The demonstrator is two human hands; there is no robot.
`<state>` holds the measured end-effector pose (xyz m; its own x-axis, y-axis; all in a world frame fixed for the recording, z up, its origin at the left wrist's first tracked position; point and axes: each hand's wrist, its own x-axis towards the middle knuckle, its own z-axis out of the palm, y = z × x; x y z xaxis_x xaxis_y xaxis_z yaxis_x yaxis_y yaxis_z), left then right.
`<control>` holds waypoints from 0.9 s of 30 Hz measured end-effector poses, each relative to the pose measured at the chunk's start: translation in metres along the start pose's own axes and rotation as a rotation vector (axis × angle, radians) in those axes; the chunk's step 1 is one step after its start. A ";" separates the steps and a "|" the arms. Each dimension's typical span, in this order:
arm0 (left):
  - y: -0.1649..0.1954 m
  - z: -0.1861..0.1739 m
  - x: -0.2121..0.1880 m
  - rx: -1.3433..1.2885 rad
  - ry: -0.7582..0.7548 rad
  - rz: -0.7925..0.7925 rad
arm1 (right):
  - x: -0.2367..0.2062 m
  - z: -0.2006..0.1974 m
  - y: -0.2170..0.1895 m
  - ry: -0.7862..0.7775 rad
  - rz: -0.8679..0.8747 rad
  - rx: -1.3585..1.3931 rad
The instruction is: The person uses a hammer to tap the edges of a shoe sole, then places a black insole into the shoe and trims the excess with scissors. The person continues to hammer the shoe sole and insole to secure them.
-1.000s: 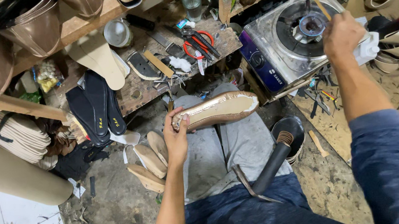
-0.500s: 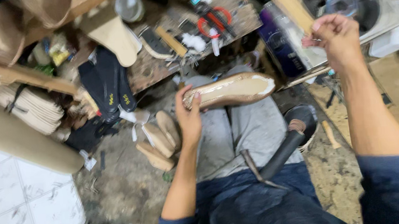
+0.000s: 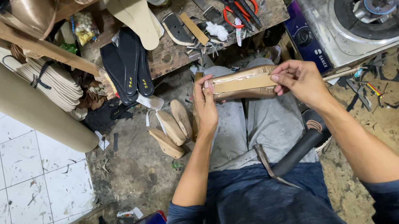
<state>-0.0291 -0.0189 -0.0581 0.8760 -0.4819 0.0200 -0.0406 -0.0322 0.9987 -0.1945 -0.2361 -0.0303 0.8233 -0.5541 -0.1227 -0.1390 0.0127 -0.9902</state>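
Bronze shoe sole [image 3: 243, 83] is gripped at both ends by left hand [image 3: 204, 104] and right hand [image 3: 300, 82], fingers closed, above the lap.

I saw the shoe sole [image 3: 243, 83] lying crosswise above the lap, with the left hand [image 3: 205, 101] at its left end and the right hand [image 3: 300, 82] at its right end. Beyond it stood the tabletop [image 3: 170, 56], which carried the pliers [image 3: 239, 3] and several insoles [image 3: 128, 60]. The gas stove [image 3: 370, 8] sat to the right of the tabletop. The wooden lasts [image 3: 172, 129] lay on the floor left of the knees, and a hammer [image 3: 287, 159] rested across the lap.
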 end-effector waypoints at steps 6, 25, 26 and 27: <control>0.004 0.001 -0.001 0.058 -0.017 0.083 | -0.001 0.003 -0.002 0.028 0.014 -0.075; 0.013 0.020 0.002 -0.054 0.052 -0.014 | -0.119 0.035 -0.073 0.093 -0.618 -0.136; 0.013 0.020 0.002 -0.033 0.061 -0.004 | -0.120 0.045 -0.073 0.209 -0.796 0.123; 0.013 0.021 0.003 -0.012 0.075 0.010 | -0.112 0.058 -0.068 0.226 -0.930 0.241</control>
<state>-0.0372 -0.0392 -0.0463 0.9093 -0.4149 0.0334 -0.0446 -0.0174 0.9989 -0.2455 -0.1265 0.0474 0.4200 -0.5747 0.7023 0.6467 -0.3534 -0.6760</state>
